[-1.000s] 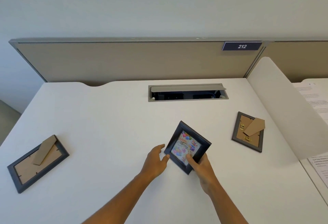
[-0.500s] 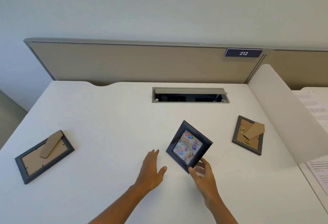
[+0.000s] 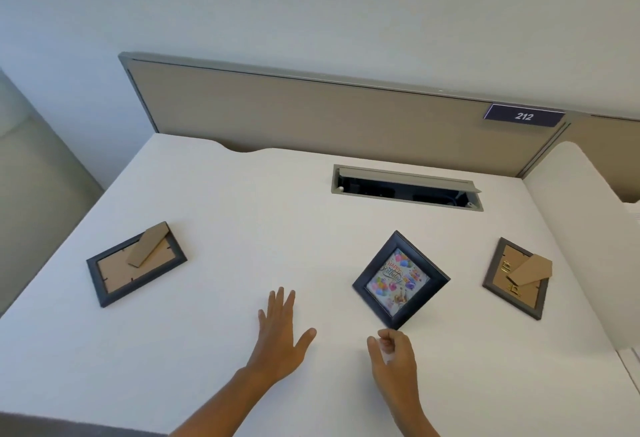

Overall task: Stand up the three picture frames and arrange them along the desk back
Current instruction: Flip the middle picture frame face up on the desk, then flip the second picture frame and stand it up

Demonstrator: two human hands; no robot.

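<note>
While my left hand [image 3: 281, 336] lies flat on the white desk [image 3: 221, 201] near its front edge, fingers straight and slightly spread with the thumb out to the side, my right hand [image 3: 393, 355] sits just beside it toward the right, fingers curled in loosely against the thumb and holding nothing. Neither hand touches a frame. The black picture frame with the birthday print [image 3: 400, 280] faces up at me, turned so one corner points at the front edge, and that near corner sits just beyond my right knuckles; whether it lies flat or leans on its stand I cannot tell. The black picture frame on the left [image 3: 136, 264] lies face down toward the desk's left edge, its cardboard back showing and its easel stand [image 3: 148, 245] lifted off the backing. The dark picture frame on the right [image 3: 516, 277] also lies face down, close to the right edge beside the white side divider [image 3: 588, 239], its own easel flap [image 3: 530, 271] angled across the backing with small gold clips showing. Toward the back edge, a grey cable hatch [image 3: 407, 187] is set into the surface with its lid tipped open, and behind the desk stands a tan partition panel [image 3: 311, 114] carrying a dark label that reads 212 [image 3: 523, 116].
</note>
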